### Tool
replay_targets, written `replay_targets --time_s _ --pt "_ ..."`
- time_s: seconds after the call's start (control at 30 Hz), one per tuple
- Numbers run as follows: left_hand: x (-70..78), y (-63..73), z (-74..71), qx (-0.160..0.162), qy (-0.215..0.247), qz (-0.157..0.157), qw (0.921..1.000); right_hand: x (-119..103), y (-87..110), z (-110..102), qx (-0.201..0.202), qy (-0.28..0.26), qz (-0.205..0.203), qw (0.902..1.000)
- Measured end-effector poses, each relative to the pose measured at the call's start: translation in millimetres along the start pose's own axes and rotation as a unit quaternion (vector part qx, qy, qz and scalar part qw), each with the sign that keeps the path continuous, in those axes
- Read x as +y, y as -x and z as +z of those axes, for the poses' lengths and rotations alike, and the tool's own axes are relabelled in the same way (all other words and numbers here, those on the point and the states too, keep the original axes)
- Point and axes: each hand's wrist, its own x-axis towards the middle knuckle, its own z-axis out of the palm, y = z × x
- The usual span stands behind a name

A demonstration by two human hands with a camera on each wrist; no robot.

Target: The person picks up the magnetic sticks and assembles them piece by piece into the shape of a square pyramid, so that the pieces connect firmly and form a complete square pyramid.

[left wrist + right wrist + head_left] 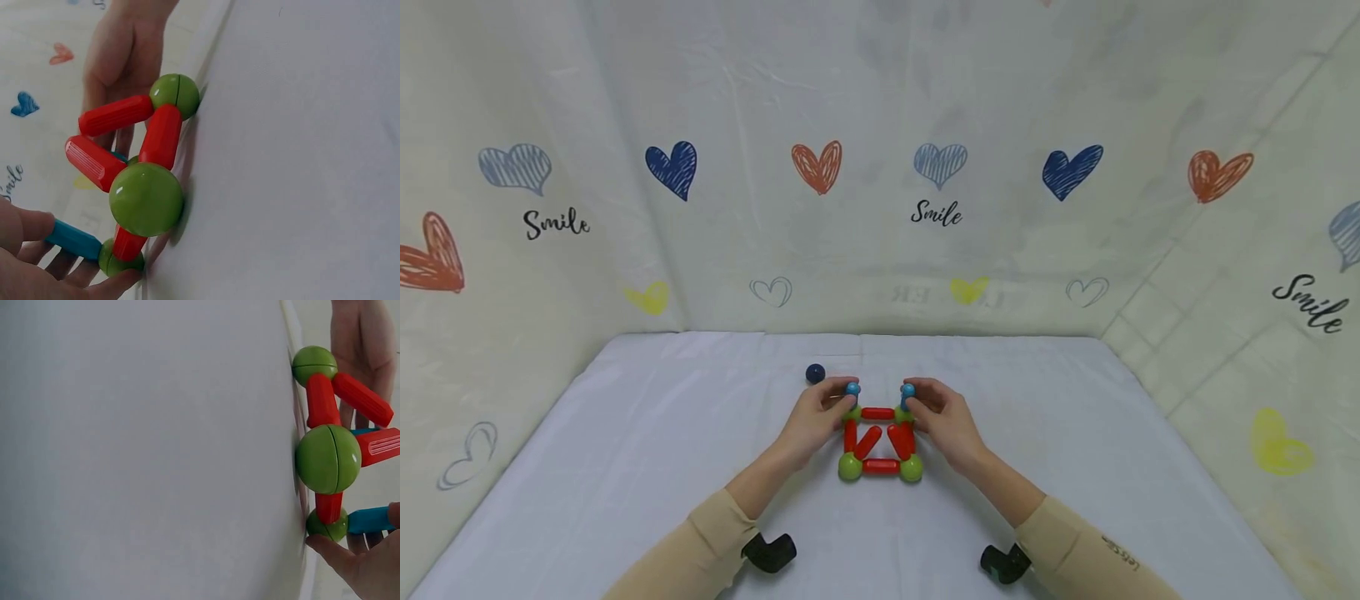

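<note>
A square frame of red magnetic rods [881, 467] joined by green balls [850, 467] lies on the white cloth in the head view. From its two front balls, two more red rods [868, 442] stick up at a slant, their upper ends free. At the far left ball, my left hand [805, 423] pinches an upright blue rod [74, 239] between thumb and fingers. My right hand [953, 427] grips a matching blue rod [370, 520] on the far right ball. Fingertips of each hand also reach down to the green ball under its rod.
A dark blue ball [815, 374] sits on the white-covered table [625, 467] just behind my left hand. A curtain [865, 250] printed with hearts rises behind the table's back edge. Black wrist-worn pieces [772, 553] show below both sleeves.
</note>
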Motion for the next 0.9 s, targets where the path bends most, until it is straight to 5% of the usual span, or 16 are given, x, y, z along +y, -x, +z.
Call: replay_targets --time_s 0.17,0.9 --pt "-1.4 -0.4 1.5 0.000 -0.008 -0.005 1.0000 1.1 0.4 0.9 0.003 0.014 0.003 0.9999" --pt "-1.0 0.7 3.1 -0.076 -0.087 0.061 0.9914 -2.3 3.8 0.2 -0.050 0.089 -0.046 0.9937"
